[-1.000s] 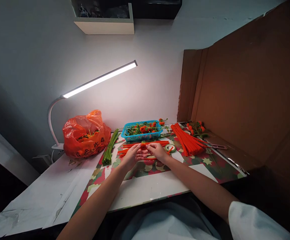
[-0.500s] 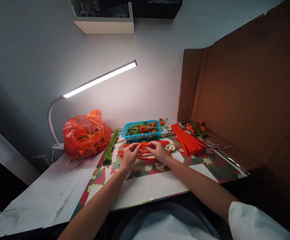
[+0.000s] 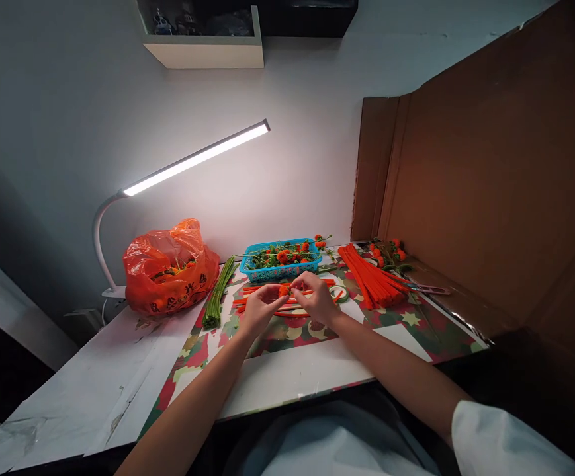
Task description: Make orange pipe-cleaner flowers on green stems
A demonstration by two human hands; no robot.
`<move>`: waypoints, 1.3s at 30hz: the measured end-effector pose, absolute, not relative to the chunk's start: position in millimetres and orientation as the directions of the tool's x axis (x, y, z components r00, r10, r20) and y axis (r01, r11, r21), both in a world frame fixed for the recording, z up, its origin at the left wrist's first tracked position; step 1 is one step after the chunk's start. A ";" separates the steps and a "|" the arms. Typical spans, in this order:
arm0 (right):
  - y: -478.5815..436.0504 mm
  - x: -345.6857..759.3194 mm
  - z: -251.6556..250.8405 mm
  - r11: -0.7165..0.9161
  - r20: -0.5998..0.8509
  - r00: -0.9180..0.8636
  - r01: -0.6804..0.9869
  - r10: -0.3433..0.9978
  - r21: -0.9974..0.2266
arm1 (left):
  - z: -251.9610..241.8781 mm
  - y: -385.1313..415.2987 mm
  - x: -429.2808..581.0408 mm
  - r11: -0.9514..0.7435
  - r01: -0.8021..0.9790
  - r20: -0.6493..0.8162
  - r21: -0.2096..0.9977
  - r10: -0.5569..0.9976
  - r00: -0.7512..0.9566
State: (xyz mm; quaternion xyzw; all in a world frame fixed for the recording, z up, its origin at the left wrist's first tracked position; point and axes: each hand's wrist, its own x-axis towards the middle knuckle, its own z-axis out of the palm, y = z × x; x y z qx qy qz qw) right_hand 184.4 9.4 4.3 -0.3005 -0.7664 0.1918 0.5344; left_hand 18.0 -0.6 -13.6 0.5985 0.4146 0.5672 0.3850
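My left hand point(image 3: 259, 309) and my right hand point(image 3: 315, 299) meet over the patterned mat, and both pinch a small orange fuzzy ball point(image 3: 284, 289) at the end of an orange pipe cleaner point(image 3: 294, 313) that curves away beneath my right hand. Loose orange pipe cleaners point(image 3: 247, 301) lie on the mat under and behind the hands. A green tape roll point(image 3: 339, 293) rests just right of my right hand.
A blue basket point(image 3: 280, 270) of orange-and-green flowers stands behind the hands. A green stem bundle point(image 3: 219, 291) and an orange plastic bag point(image 3: 169, 268) are to the left. An orange pipe-cleaner bundle point(image 3: 372, 281), more flowers point(image 3: 389, 254) and a cardboard wall point(image 3: 480, 192) are on the right. A desk lamp point(image 3: 188, 162) hangs above.
My hands have drawn closer together and lifted slightly, and the fingertips now pinch the orange ball between them. The pipe cleaner's tail has shifted under my right hand.
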 end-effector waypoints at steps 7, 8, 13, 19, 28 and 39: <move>26.6 186.1 -5.7 0.536 0.460 -0.359 0.151 0.812 -0.830 | -14.7 -2.0 17.6 -0.429 0.148 0.431 0.891 0.902 0.019; 28.0 185.6 -7.9 0.518 0.426 -0.416 0.135 0.803 -0.845 | -13.2 -2.9 17.6 -0.432 0.153 0.434 0.889 0.901 0.019; 25.4 184.4 -9.5 0.507 0.386 -0.542 0.089 0.747 -0.857 | -8.5 -5.3 16.8 -0.433 0.162 0.438 0.886 0.899 0.012; 24.8 185.1 -6.9 0.583 0.452 -0.490 0.152 0.746 -0.798 | -5.0 -7.0 18.7 -0.405 0.103 0.400 0.908 0.914 0.073; 23.5 187.5 -6.1 0.757 0.621 -0.435 0.323 0.651 -0.567 | -4.0 -5.1 14.3 -0.249 0.003 0.248 0.969 0.967 0.050; 19.1 184.2 -7.5 0.795 0.645 -0.469 0.410 0.604 -0.447 | -11.7 0.2 10.8 -0.219 0.011 0.217 0.976 0.972 0.089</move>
